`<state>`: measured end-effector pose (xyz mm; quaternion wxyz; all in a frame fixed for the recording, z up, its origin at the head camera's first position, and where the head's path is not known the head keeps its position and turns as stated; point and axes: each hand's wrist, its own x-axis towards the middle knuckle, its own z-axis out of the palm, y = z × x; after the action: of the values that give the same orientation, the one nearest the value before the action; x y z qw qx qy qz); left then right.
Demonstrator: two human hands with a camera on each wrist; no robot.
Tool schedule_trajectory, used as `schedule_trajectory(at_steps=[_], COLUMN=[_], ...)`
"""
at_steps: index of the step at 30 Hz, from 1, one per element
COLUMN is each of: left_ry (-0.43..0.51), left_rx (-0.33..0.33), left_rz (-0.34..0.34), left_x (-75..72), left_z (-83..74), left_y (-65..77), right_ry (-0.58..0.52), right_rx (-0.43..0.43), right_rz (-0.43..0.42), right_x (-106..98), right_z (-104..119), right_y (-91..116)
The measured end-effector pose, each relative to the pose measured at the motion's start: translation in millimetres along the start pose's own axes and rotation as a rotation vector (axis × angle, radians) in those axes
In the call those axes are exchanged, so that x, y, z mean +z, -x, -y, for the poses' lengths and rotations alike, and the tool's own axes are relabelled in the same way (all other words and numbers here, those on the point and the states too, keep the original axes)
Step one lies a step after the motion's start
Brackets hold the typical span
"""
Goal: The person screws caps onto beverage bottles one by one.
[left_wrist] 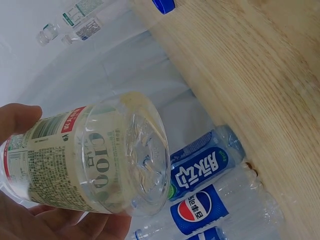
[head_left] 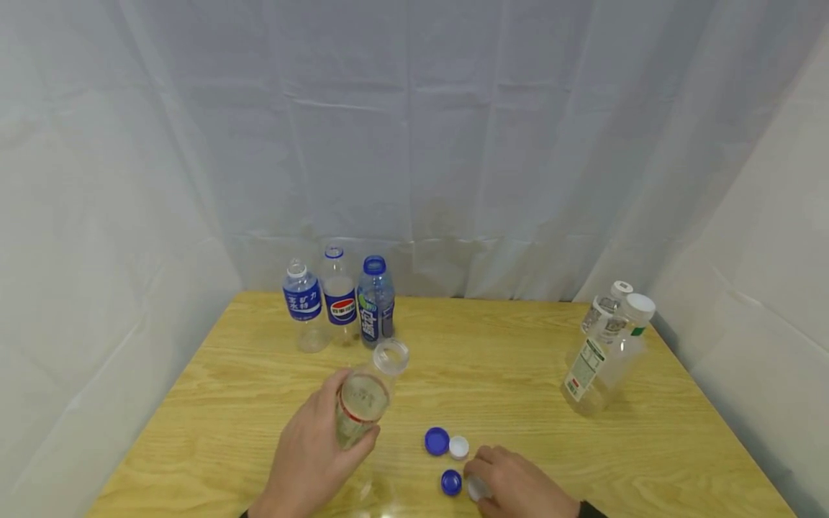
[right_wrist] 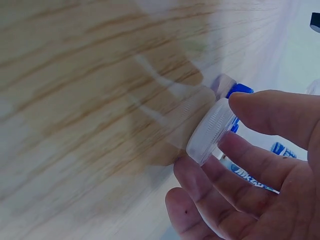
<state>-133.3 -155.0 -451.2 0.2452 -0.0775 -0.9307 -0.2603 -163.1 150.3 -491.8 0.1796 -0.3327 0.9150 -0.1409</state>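
My left hand (head_left: 317, 439) grips a clear plastic bottle (head_left: 363, 403) with a cream label, held tilted above the table. Its wide mouth (head_left: 391, 357) has no cap on it. In the left wrist view the bottle's clear base faces the standing bottles. At the table's near side, my right hand (head_left: 514, 478) pinches a translucent white cap (right_wrist: 212, 132) between thumb and fingers, low over the wood. Close to it lie a large blue cap (head_left: 437, 441), a small white cap (head_left: 458, 447) and a small blue cap (head_left: 451, 483).
Toward the back left stand three uncapped bottles: one with a blue label (head_left: 302, 301), a Pepsi bottle (head_left: 340, 306) and a blue bottle (head_left: 376, 302). A large clear bottle (head_left: 602, 367) and a smaller one (head_left: 605, 309), both capped, stand at the right. White curtains surround the wooden table (head_left: 492, 360).
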Motion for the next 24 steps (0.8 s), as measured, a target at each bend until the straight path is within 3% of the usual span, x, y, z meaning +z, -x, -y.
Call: schedule_trajectory(at_steps=[7,16,19,24], left_ry=[0.001,0.0,0.005,0.008], left_rx=[0.009,0.022,0.02,-0.002], left_rz=[0.0,0.009,0.023,0.072], left_x=[2.7,5.4,5.9,5.4], left_z=[-1.1,-3.9,-5.1,-8.4], left_y=[2.1,3.7,3.8,3.0], right_ry=[0.005,-0.178,-0.17,-0.105], right_rx=[0.005,0.112,0.096,0.018], right_rz=[-0.031,-0.041,-0.122,-0.353], right_x=[-0.8,-16.2,-23.1,-32.3], right_z=[-1.3,4.2,8.9,17.8], right_y=[4.8,11.6,15.2,21.6])
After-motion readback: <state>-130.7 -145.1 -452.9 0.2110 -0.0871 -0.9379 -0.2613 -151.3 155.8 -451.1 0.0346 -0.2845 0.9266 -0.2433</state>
